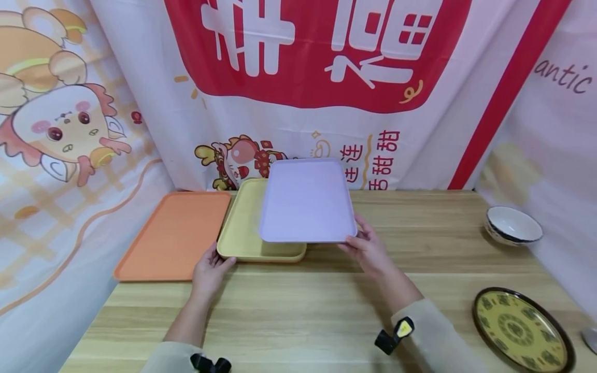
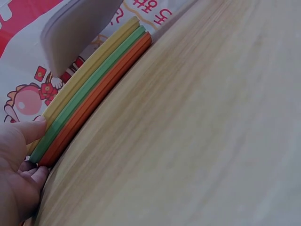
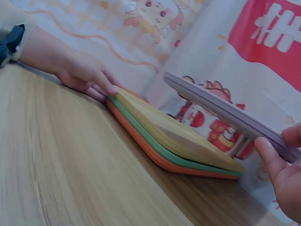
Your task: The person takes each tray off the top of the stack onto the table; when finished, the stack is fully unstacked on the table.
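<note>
My right hand (image 1: 366,248) pinches the front right corner of a purple tray (image 1: 308,202), thumb and fingers on opposite faces. That tray is raised and tilted over part of a yellow tray (image 1: 242,223). Under the yellow tray lie a green tray (image 2: 63,120) and an orange tray (image 2: 70,129), stacked edge to edge on the table. At the stack's front left corner, my left hand (image 1: 211,272) has its thumb against the yellow rim and its fingers curled low by the orange tray. The underside of that grip is partly hidden.
Another orange tray (image 1: 172,238) lies flat left of the stack. On the right are a white bowl (image 1: 513,225) with a dark patterned outside and a round yellow patterned plate (image 1: 515,329) with a dark rim. A printed curtain (image 1: 298,124) hangs behind the wooden table (image 1: 289,311).
</note>
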Action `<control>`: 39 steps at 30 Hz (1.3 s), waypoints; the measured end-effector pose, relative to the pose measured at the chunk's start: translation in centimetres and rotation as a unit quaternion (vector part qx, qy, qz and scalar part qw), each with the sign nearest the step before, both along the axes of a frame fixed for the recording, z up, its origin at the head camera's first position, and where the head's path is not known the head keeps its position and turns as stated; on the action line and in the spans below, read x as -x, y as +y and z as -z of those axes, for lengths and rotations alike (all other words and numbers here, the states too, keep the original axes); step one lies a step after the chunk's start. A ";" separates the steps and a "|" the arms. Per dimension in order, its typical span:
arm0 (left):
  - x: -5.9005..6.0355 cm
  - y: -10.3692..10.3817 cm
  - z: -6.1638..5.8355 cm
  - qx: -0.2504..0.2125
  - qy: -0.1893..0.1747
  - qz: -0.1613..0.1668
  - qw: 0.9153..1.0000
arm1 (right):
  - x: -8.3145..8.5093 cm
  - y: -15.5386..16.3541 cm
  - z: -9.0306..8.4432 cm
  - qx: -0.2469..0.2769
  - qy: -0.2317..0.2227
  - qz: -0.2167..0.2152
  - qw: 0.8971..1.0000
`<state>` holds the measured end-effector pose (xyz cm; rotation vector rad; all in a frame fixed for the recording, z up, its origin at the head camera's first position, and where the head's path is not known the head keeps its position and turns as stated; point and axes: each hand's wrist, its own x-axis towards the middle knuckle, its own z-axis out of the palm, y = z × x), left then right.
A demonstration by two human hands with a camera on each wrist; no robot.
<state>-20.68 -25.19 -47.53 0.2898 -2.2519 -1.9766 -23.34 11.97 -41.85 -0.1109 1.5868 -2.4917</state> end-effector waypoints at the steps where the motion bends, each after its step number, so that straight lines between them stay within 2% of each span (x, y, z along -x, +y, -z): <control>1: 0.0 0.0 0.0 0.000 -0.003 0.001 1.000 | -0.1 0.6 0.1 -0.001 0.004 0.001 1.000; 8: -0.1 0.0 0.0 -0.010 -0.003 0.002 1.000 | -1.3 4.4 0.8 0.011 0.032 0.016 0.999; 11: -0.1 0.0 0.0 -0.008 -0.003 0.001 1.000 | -1.6 5.9 1.2 0.026 0.029 0.017 0.999; 15: -0.1 0.0 -0.1 -0.007 -0.004 0.002 1.000 | -2.0 7.6 1.7 0.020 0.020 0.025 0.999; 23: 0.0 -0.1 0.0 -0.001 -0.013 0.007 1.000 | -2.4 9.7 2.8 0.025 0.036 0.020 0.999; 29: -0.1 -0.2 0.0 0.003 -0.011 0.006 1.000 | -1.9 10.5 3.8 -0.003 0.031 0.019 0.999; 39: -0.1 0.0 0.0 0.006 -0.008 0.002 1.000 | -0.6 10.3 4.6 -0.071 -0.015 0.026 0.997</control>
